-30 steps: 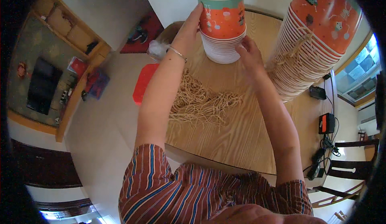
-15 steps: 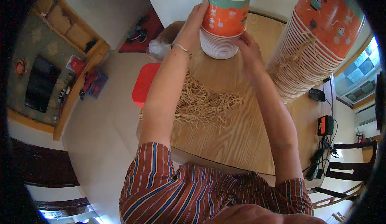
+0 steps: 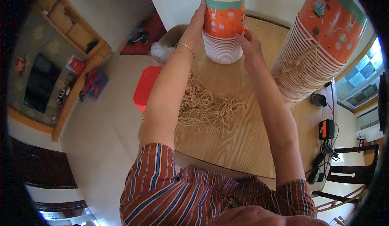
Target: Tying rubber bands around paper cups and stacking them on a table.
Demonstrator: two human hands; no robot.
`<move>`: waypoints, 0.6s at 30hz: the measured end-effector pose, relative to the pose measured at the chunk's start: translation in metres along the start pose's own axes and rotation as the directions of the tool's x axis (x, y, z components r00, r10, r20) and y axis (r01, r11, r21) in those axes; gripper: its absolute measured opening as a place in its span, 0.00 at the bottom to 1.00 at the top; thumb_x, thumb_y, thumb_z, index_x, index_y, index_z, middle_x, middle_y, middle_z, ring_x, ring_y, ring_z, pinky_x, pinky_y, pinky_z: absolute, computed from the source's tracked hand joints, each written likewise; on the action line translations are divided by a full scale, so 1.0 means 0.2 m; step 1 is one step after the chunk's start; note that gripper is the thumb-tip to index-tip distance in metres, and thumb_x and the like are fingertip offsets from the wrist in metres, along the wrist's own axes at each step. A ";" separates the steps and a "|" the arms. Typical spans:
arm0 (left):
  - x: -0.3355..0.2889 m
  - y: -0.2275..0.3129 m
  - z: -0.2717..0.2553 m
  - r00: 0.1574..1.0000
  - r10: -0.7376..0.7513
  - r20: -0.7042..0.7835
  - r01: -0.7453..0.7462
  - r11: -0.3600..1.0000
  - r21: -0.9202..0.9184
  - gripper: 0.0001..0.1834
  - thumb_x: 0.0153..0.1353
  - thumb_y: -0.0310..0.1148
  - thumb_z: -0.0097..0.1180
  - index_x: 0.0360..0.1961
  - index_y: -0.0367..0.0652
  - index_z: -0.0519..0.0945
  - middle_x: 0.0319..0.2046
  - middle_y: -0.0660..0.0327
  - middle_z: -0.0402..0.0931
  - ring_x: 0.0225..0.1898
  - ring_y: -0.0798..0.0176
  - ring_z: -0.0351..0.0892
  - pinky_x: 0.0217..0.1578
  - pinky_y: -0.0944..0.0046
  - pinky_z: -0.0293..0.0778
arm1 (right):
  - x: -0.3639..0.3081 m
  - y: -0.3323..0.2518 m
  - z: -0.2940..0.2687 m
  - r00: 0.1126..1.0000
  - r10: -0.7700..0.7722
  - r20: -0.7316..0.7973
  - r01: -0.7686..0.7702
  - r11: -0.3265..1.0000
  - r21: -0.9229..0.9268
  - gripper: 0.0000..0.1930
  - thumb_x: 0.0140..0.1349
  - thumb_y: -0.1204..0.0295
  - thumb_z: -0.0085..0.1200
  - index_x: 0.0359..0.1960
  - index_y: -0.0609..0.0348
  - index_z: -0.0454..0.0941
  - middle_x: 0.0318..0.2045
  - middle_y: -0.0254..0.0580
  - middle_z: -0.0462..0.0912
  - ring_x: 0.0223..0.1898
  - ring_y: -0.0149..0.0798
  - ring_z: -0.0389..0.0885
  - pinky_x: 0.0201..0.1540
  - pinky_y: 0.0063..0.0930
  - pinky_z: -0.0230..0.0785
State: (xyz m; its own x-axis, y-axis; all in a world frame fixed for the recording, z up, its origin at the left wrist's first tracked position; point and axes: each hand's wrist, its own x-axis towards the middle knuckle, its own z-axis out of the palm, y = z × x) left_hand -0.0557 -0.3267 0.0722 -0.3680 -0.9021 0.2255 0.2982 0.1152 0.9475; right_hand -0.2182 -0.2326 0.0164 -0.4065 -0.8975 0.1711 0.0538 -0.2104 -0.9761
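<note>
Item one: short stack of paper cups (image 3: pixel 223 25), orange with a teal band at the rim, nested mouth-down so only the white ribbed rims of the lower ones show. I hold it raised above the far part of the bench (image 3: pixel 251 145), clear of the wood, so both sides can be reached at once.

Left hand (image 3: pixel 198 21): my fingers wrap the left wall of the top cup, thumb side toward me, clenched on the stack. A thin bangle (image 3: pixel 185 46) sits at the wrist.

Right hand (image 3: pixel 248 43): my fingers press the lower right of the stack against the ribbed rims, steadying it from the opposite side; I judge this grip keeps the nested cups from sliding apart.

Item two: tall stack of the same cups (image 3: pixel 320 39), to the right, leaning across the bench, well apart from the short one.

Item three: heap of tan raffia-like strands (image 3: pixel 206 108), loose on the bench below my forearms; a few strands lie over the tall stack.

Item four: red stool (image 3: pixel 146 87) on the floor just left of the bench.

Item five: small black devices with cables (image 3: pixel 326 128) at the right edge of the bench.
</note>
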 end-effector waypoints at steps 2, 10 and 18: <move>-0.02 0.03 0.03 0.995 0.055 0.083 -0.054 0.998 -0.022 0.45 0.62 0.68 0.42 0.67 0.42 0.61 0.68 0.58 0.58 0.69 0.58 0.53 0.67 0.55 0.51 | -0.03 -0.04 0.02 1.000 0.023 -0.006 -0.023 0.998 0.061 0.21 0.60 0.70 0.58 0.53 0.66 0.72 0.48 0.41 0.78 0.53 0.33 0.72 0.58 0.27 0.59; -0.01 0.11 0.05 0.992 0.124 -0.032 -0.126 0.986 -0.108 0.33 0.68 0.57 0.42 0.61 0.41 0.68 0.62 0.59 0.67 0.62 0.62 0.66 0.63 0.62 0.60 | -0.13 -0.23 0.08 1.000 0.009 -0.014 -0.004 0.949 0.315 0.24 0.59 0.70 0.59 0.56 0.66 0.72 0.51 0.41 0.78 0.55 0.35 0.72 0.61 0.27 0.58; -0.12 0.37 0.09 0.979 0.195 -0.049 -0.197 0.979 -0.040 0.36 0.65 0.64 0.40 0.64 0.49 0.66 0.62 0.63 0.65 0.61 0.61 0.65 0.64 0.55 0.55 | -0.18 -0.37 0.15 0.991 -0.130 -0.017 0.127 0.916 0.380 0.27 0.60 0.71 0.59 0.59 0.68 0.67 0.54 0.42 0.74 0.54 0.35 0.72 0.59 0.29 0.62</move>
State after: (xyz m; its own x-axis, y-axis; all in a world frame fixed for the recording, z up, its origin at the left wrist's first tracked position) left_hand -0.0408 -0.2896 0.1416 -0.2591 -0.8814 0.3950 0.4001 0.2743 0.8745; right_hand -0.1797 -0.1962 0.0867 -0.4254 -0.8558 0.2943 0.3442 -0.4538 -0.8220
